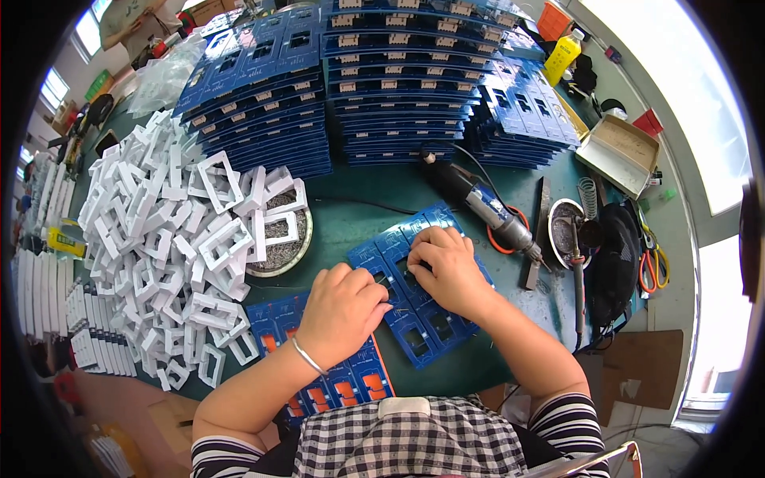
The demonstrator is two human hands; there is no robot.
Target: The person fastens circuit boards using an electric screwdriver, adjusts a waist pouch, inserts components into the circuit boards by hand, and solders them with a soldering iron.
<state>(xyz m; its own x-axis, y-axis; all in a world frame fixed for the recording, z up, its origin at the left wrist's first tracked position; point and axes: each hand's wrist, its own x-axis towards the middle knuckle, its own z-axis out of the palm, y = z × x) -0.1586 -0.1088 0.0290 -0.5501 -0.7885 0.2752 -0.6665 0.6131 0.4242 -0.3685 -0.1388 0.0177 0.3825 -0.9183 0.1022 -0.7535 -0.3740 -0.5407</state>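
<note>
A blue circuit board panel [416, 337] with rectangular cutouts lies tilted on the green table in front of me. Over its left edge is my left hand [341, 307], fingers curled and pinched together; what they hold is too small to make out. My right hand [448, 267] rests on the upper right part of the same panel. Its thumb and fingers are bent together, and anything between them is hidden. Beneath my left wrist lies a second blue panel [339, 374] with orange showing in its openings, close to the first one.
White plastic frames [163, 263] form a large heap at left, partly over a round dish [279, 269]. Tall stacks of blue panels [398, 88] stand behind. At right are a corded power tool [486, 203], a soldering iron [579, 295], a dish [560, 223] and scissors [653, 267].
</note>
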